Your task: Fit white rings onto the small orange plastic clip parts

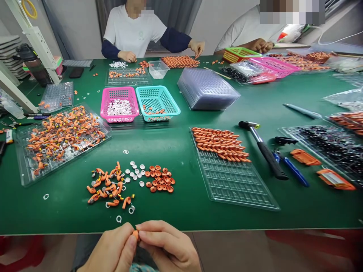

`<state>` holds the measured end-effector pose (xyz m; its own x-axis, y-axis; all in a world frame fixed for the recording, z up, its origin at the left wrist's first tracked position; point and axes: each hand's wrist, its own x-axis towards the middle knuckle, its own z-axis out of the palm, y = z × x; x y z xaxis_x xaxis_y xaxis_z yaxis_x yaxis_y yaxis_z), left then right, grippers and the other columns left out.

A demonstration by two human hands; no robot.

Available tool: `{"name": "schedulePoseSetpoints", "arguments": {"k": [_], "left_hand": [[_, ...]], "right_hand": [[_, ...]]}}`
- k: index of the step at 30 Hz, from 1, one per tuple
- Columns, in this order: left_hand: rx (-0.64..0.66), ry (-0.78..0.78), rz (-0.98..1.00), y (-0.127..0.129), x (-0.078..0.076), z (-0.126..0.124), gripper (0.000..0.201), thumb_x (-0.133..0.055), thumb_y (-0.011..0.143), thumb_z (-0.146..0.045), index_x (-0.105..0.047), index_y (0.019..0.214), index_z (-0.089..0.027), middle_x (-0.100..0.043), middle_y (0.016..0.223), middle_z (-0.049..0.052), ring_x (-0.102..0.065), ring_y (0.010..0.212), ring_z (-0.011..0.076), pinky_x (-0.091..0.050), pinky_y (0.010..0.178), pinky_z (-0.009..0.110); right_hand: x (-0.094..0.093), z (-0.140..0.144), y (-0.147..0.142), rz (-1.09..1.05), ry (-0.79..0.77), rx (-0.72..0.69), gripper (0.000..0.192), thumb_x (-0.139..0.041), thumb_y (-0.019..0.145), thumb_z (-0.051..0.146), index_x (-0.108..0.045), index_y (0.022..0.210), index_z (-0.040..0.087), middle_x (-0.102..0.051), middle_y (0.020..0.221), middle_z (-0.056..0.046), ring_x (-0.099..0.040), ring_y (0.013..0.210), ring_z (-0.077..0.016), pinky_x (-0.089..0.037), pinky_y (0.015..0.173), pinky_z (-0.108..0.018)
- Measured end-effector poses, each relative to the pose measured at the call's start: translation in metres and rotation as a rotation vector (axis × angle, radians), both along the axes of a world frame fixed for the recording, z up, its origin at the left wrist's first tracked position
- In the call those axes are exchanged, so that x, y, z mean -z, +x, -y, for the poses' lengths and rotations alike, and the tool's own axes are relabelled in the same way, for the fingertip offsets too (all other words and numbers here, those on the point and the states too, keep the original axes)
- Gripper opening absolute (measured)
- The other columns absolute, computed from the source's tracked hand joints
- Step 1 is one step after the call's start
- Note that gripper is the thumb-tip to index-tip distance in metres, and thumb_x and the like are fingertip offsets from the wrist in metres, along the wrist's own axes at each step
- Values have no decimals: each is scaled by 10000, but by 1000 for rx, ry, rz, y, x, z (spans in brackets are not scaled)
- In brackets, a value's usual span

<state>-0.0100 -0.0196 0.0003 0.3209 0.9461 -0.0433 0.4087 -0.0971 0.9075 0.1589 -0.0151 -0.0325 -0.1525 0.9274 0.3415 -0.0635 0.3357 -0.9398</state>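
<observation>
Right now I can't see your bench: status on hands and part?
Both hands, left and right, pinch one orange piece at table edge. Nothing in the way.

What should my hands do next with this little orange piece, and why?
Probably set it into the clear tray: both hands, left hand and right hand, pinch one orange piece at the table edge, and the tray's near rows look unfilled.

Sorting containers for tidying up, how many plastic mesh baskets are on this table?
4: pink basket beside teal basket mid-table; red-green basket and long pink basket at far right. Others may be hidden.
</observation>
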Motion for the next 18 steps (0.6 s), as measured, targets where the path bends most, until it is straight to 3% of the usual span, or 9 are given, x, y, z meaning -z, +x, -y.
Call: {"name": "schedulePoseSetpoints", "arguments": {"k": [7,18], "left_hand": [[117,130,-60,-5,16,2,323,-291,1044,-332,-405,758,-236,-481,639,-35,-453,531,123,-352,527,228],[121,345,-139,-6,24,3,255,-304,1032,-235,-416,803,-240,-497,629,-32,-491,505,120,-366,490,213]], "right_hand": [[-1,2,2,13,9,-16,452,-691,817,-32,-741,1116,304,-770,999,-58,-752,845,-192,-628,756,-258],[-3,5,2,38,14,3,372,-700,829,7,-753,1070,285,-778,954,-64,-756,816,-200,-636,736,-269]]}}
